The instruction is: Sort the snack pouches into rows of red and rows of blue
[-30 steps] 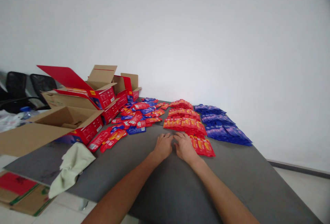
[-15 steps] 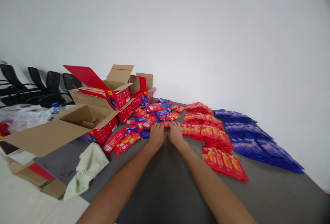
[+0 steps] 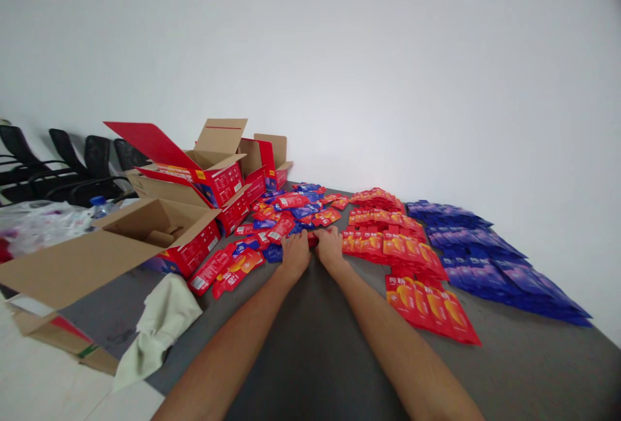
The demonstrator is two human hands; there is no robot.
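Observation:
My left hand (image 3: 295,255) and my right hand (image 3: 330,248) are close together at the middle of the dark table. Between them they grip a red packet (image 3: 312,238), mostly covered by my fingers. Left of my hands lies a loose heap of red packets (image 3: 280,229) mixed with blue packets (image 3: 307,210). To the right, red packets (image 3: 372,242) stand in overlapping rows, with one fanned row (image 3: 431,308) closer to me. Further right are overlapping rows of blue packets (image 3: 490,273).
Open red cartons (image 3: 224,183) stand at the back left, and a nearer open carton (image 3: 196,249) spreads its flap toward me. A pale cloth (image 3: 162,324) hangs over the left table edge. Black chairs (image 3: 99,156) and plastic bags (image 3: 53,227) are beyond. A white wall rises behind.
The view has shifted slightly. My hands stay together in the same place, and the red packet between them now looks darker, tilted differently.

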